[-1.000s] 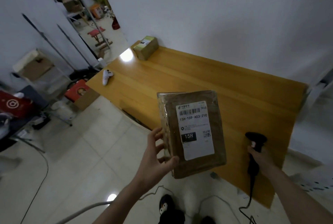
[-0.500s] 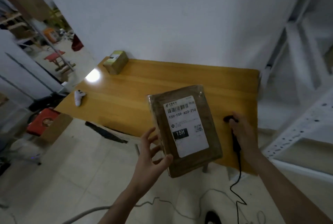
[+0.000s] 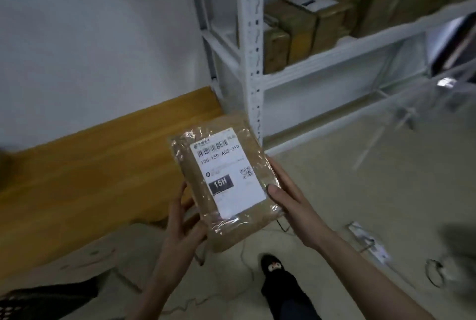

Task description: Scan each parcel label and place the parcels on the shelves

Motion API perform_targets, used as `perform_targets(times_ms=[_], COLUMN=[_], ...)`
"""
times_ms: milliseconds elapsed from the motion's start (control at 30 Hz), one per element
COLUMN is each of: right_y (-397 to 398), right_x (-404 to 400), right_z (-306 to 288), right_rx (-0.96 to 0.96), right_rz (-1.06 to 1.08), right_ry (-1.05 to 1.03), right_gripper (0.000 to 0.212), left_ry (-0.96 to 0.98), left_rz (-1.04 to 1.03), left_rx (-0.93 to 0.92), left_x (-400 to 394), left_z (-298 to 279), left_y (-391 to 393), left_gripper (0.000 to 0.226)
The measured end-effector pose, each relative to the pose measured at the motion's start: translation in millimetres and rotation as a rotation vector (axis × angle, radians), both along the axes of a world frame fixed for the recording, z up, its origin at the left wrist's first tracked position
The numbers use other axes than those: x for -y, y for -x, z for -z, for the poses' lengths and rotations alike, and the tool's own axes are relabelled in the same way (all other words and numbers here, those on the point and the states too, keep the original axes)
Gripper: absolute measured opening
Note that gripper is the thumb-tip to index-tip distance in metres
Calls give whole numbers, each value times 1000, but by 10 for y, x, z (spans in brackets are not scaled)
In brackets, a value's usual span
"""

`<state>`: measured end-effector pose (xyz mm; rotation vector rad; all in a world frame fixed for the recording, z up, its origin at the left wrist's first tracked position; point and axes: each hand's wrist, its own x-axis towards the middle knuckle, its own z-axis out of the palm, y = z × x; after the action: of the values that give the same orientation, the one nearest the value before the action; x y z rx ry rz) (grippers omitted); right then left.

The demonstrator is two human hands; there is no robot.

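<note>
Two hands carry one flat brown parcel wrapped in clear tape (image 3: 226, 183) at the centre of the frame, label up: the left hand (image 3: 180, 227) grips its lower left corner with fingers underneath, and the right hand (image 3: 286, 198) clasps its right edge with the thumb pressed on top beside the white printed label (image 3: 226, 173). No scanner shows in either hand, so I judge the scan of this parcel to be finished and the carrying step to be under way. It hangs in the air, above the pale floor and just in front of the white metal shelving unit (image 3: 253, 67) that fills the upper right of the frame. Several brown cardboard boxes (image 3: 296, 29) already stand on its upper shelf, at top right, which suggests earlier parcels are stored; the shelf below them looks bare from here. The yellow wooden bench (image 3: 85, 173) runs along the left of the frame. What remains for this parcel is setting it on a shelf; whether more parcels wait cannot be told.
</note>
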<state>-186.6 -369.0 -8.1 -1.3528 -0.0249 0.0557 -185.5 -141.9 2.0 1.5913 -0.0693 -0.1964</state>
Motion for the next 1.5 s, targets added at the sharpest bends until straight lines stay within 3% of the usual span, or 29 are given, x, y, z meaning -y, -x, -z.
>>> perform_targets(times_ms=[100,233,333,433,867,1167,1333,1500], right_y=[438,872,1041,1150,1291,1105,770,294], right_x=[223,491,697,978,3029,4422,5068,5826], right_z=[-46,-117,-144,-169,-540,-781,-806,-964], right_rx=[-16,-46,-43,-42,15,62,57,54], right_rz=[134,264,333,382,567,592,616,667], right_ry=[13,20,19,9,4,10,21,77], right_gripper=[57,61,63,67,61,66,72,69], left_ry=[-49,-77,-82,-87,-108,-56,-23,-12], left_rz=[140,330,418,438,557,510,463,497], left_rx=[-24,-17,30,22,-5,54,101,83], left_x=[251,592,892,1227,3529,4908,5610,6398], left_z=[-62,-129,-143,-167,-659,-842,-1032,-1185], left_y=[89,114,105,51,39,-144,-315,-772], left_gripper=[74,92,85,72,100,79,35,34])
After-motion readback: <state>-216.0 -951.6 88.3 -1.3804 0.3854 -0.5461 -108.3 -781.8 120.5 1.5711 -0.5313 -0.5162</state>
